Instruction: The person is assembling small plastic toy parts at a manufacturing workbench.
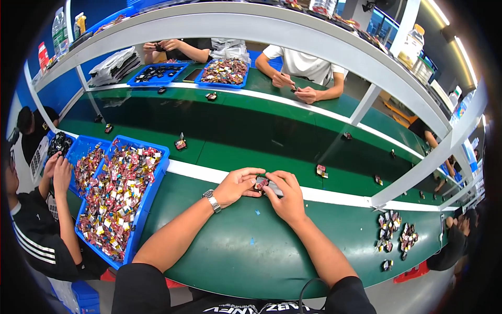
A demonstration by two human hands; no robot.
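Observation:
Over the near edge of the green conveyor, both my hands hold one small black part with a red circuit board. My left hand, with a metal watch on its wrist, grips it from the left, thumb and fingers curled in. From the right, my right hand pinches it, and a flat grey piece shows beside its fingers. Whether that grey piece is joined to the part I cannot tell. Two small blue scraps lie on the green table between my forearms.
To my left, a blue tray is heaped with red boards and wires. Similar black parts are grouped on the table at right. Single parts sit along the green belt. A white frame post rises at right. Co-workers sit opposite and alongside.

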